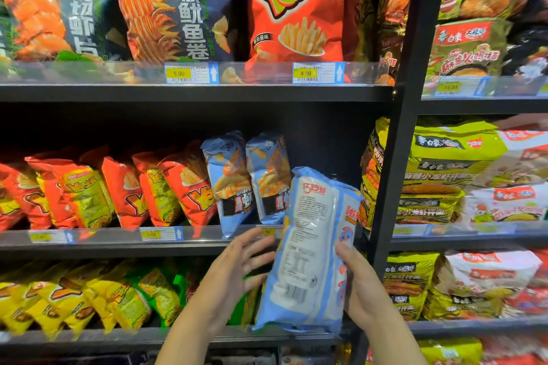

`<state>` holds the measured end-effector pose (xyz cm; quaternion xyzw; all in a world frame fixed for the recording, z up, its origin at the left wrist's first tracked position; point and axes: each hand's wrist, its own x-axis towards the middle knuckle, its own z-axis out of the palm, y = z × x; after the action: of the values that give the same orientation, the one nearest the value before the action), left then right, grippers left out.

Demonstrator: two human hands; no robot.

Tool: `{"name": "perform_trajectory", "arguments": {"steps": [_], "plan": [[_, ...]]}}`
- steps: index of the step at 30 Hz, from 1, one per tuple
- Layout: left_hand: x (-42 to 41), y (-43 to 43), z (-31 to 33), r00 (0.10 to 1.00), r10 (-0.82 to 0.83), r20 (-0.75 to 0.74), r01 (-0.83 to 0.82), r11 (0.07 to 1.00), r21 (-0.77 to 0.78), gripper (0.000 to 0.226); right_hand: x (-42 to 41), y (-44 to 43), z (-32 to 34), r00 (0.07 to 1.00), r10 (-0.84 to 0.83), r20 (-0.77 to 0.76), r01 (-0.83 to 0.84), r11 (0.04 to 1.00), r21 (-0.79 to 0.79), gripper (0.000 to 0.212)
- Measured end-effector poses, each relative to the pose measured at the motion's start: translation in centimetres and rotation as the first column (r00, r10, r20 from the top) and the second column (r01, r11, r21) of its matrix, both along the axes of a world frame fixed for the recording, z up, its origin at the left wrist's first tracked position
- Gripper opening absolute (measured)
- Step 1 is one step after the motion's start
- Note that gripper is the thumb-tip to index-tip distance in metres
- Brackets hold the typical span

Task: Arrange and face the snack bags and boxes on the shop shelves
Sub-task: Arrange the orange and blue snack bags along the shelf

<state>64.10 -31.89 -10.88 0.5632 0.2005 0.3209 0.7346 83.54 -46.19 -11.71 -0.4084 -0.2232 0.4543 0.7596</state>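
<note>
The pale-blue foil snack bag [308, 249] is held in the air, just right of and below the pair of matching pale-blue bags [268, 181] standing on the middle shelf. Its white printed back panel faces the camera. It stands nearly upright, with the top leaning slightly right.

Right hand [364, 284]: grips the bag's lower right edge, thumb on the back panel. The remaining fingers pass behind the bag and are hidden.

Left hand [234, 270]: fingers spread and straight, holding nothing. It sits below the pair, close to the held bag's left edge. Motion blur makes contact uncertain; the fingertips may just touch it.

Handling judgement:
- The bag is probably light and air-filled, with slick, crinkly film.
- The contents are likely brittle, so do not squeeze the middle.
- Hold it by the side seams or the lower corners, and support the base.
- Turn it so the printed front faces out before placing it.

An open slot shows directly right of the pair, before the dark upright post [397, 157]. Red chip bags [189, 187] stand left of the pair.
</note>
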Motion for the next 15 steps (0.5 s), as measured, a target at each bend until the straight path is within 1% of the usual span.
{"name": "perform_trajectory", "arguments": {"steps": [1,2,4,7,8,10,13,15], "plan": [[-0.2,0.2,0.0,0.999,-0.003,0.037,0.004,1.000,-0.031,0.098,0.1,0.0,-0.2,0.999,0.014,-0.044,-0.014,1.000,0.004,0.071],[-0.7,0.2,-0.1,0.997,-0.020,0.075,0.023,0.999,-0.043,0.100,0.2,0.0,-0.4,0.997,0.025,-0.077,-0.025,1.000,0.012,0.076],[-0.7,0.1,0.3,0.993,-0.024,0.115,0.030,0.998,-0.050,0.093,0.2,0.0,-0.6,0.993,0.030,-0.110,-0.030,1.000,0.008,0.081],[-0.5,-0.2,0.7,0.994,-0.033,0.100,0.036,0.999,-0.030,0.093,-0.1,0.0,-0.3,0.993,0.036,-0.114,-0.037,0.999,-0.010,0.067],[-0.5,-0.2,0.8,0.995,-0.029,0.096,0.032,0.999,-0.022,0.093,0.0,0.1,-0.2,0.994,0.045,-0.102,-0.046,0.999,-0.005,0.069],[-0.4,-0.6,1.1,0.998,-0.023,0.064,0.023,1.000,0.004,0.082,-0.3,0.1,0.2,0.997,0.066,-0.034,-0.067,0.998,-0.008,0.078],[0.2,-1.4,1.7,1.000,-0.004,-0.025,0.007,0.995,0.097,0.060,-0.8,0.4,0.9,0.989,0.039,0.141,-0.032,0.998,-0.048,0.055],[0.6,-2.2,2.1,0.997,0.007,-0.080,0.006,0.987,0.160,0.054,-1.6,0.7,1.7,0.958,0.027,0.284,-0.001,0.996,-0.092,0.053]]}}
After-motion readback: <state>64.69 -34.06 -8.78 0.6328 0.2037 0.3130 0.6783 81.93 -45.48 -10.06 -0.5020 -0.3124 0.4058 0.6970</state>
